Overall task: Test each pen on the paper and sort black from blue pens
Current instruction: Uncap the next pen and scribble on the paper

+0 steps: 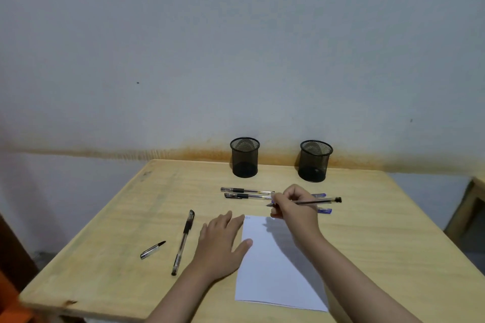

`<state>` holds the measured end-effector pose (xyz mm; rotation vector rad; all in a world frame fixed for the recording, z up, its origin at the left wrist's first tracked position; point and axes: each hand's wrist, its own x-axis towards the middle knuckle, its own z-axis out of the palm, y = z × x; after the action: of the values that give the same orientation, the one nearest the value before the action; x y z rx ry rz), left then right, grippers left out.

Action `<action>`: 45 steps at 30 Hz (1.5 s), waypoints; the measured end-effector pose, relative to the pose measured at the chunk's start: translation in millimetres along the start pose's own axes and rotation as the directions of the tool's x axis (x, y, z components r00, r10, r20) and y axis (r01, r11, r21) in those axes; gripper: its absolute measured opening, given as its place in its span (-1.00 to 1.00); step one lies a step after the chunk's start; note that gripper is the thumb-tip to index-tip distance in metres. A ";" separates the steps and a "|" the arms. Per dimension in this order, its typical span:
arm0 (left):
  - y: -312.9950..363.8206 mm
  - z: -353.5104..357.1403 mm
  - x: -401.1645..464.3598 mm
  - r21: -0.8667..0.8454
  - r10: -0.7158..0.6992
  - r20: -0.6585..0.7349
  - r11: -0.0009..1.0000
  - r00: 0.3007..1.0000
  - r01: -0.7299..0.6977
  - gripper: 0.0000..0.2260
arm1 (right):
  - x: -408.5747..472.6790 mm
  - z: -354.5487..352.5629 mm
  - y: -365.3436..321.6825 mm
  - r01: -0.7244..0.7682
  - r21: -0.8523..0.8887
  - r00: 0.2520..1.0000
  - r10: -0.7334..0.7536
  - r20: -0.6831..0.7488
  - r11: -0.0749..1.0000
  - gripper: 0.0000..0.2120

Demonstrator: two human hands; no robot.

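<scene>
**Pen Held Above the Sheet, Other Hand Flat on the Paper's Edge**

While the left hand (223, 241) is lying flat with straight, relaxed fingers at the lower centre of the head view, its fingertips and thumb are pressing on the left edge of the white paper (275, 265). Its forearm is entering from the bottom edge and slanting up to the right.

Right of centre, the right hand (294, 207) is curling its fingers round a clear-barrelled pen (315, 201), pinching it near the tip. This pen is lying almost level across the frame, its uncapped point aiming left and its black end aiming right, just above the sheet's upper edge. A faint small mark is showing at the sheet's upper left corner.

Above the hand, two capped clear pens with black grips (246, 193) are lying side by side, long axes running left to right. Two blue pen ends (321, 203) are poking out to the right from behind the right hand.

Left of the paper, a black pen (183, 241) is lying nearly upright in the frame, its cap end toward the top. A loose pen cap (152, 249) is lying further left, tilted, its dark tip pointing upper right.

At the far edge of the pale wooden table (380, 231), two round black mesh cups (244, 157) (315, 160) are standing upright, well apart.
</scene>
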<state>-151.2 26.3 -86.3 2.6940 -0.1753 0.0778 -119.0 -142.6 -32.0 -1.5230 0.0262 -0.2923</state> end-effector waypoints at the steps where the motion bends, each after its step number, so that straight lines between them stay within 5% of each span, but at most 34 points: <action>1: -2.3 3.4 0.7 0.024 -0.002 -0.008 1.000 1.000 0.002 -0.50 | 4.0 5.0 4.1 -0.012 -0.012 1.000 0.012 0.007 1.000 -0.75; 28: -1.5 7.1 3.3 0.058 -0.013 -0.054 0.998 0.998 0.016 -0.49 | 29.9 23.3 45.4 -0.025 -0.220 0.984 0.063 0.168 0.975 -0.83; 45: -2.3 11.8 5.9 0.122 -0.027 0.040 0.992 0.999 0.022 -0.49 | 29.9 24.5 53.2 -0.020 -0.311 0.992 0.058 0.115 0.950 -0.76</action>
<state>-144.8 22.6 -97.4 2.8196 -0.1554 0.0254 -76.1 -123.7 -78.1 -1.8486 0.0049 -0.1668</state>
